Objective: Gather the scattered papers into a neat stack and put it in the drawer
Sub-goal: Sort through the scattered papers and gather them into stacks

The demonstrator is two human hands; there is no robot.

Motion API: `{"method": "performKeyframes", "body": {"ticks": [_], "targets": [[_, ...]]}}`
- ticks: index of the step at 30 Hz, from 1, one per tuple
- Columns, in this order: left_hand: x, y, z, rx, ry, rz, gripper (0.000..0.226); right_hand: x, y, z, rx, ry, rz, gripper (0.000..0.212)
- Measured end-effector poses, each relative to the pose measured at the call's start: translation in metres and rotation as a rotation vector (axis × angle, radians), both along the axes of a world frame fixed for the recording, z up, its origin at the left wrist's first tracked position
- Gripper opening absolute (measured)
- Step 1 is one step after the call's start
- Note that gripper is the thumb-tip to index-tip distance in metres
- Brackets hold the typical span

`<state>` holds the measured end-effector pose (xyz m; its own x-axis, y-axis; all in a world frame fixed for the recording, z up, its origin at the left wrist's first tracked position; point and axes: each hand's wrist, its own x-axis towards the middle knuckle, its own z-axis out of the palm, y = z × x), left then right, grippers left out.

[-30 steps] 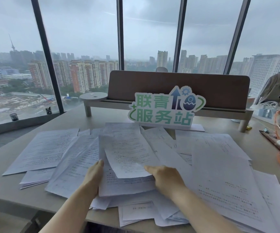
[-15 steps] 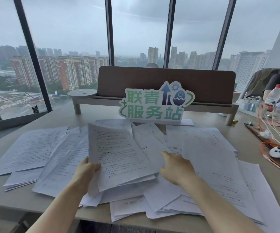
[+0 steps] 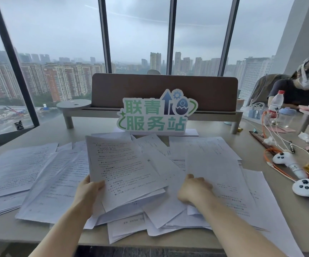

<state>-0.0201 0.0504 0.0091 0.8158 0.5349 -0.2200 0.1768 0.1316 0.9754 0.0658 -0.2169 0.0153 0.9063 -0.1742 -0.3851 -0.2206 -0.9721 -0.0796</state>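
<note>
Left hand (image 3: 89, 190): forearm rising from the lower left, thumb on top and fingers beneath, pinching the near-left edge of a held sheaf (image 3: 124, 169) of printed sheets, which is raised and tilted above the rest. Right hand (image 3: 194, 190): forearm entering from the lower right, knuckles up, fingers curled and gripping the left edge of a right-hand sheet (image 3: 218, 175) that lies over the pile. Scattered papers (image 3: 20, 167): white pages of small printed text, too fine to read, spread in overlapping layers across the desk (image 3: 94, 127) from the far left edge to the right, several hanging over the near edge; no drawer is in view. Sign (image 3: 156, 113): white cut-out board with green characters reading 联青服务站, a blue arrow, a gear and an egg emblem, standing upright just behind the papers. Behind it, a brown divider panel (image 3: 164, 89) on a pale shelf with a round end. Right of the papers: two white controllers (image 3: 289, 162), orange and white cables, a water bottle (image 3: 276, 106) with red cap and red label, writing illegible, and a clear jar with blue lid. Far right, a seated person (image 3: 298, 89) wearing a headset. Room: floor-to-ceiling windows (image 3: 137, 34) with dark frames, overlooking high-rise blocks under grey sky.
</note>
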Motion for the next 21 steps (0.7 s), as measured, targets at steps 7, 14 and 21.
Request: {"method": "performKeyframes", "body": {"ticks": [7,14,21], "targets": [[-0.002,0.002,-0.002,0.002,-0.018,0.016,0.031,-0.006,-0.023,0.017,-0.022,-0.206,0.129,0.027],[-0.005,0.013,-0.002,-0.038,-0.041,0.125,0.03,-0.026,0.002,0.035,0.007,-0.521,0.33,0.038],[-0.01,0.033,-0.011,-0.11,-0.098,0.219,0.035,-0.032,0.033,0.018,0.243,-0.359,0.435,0.035]]}}
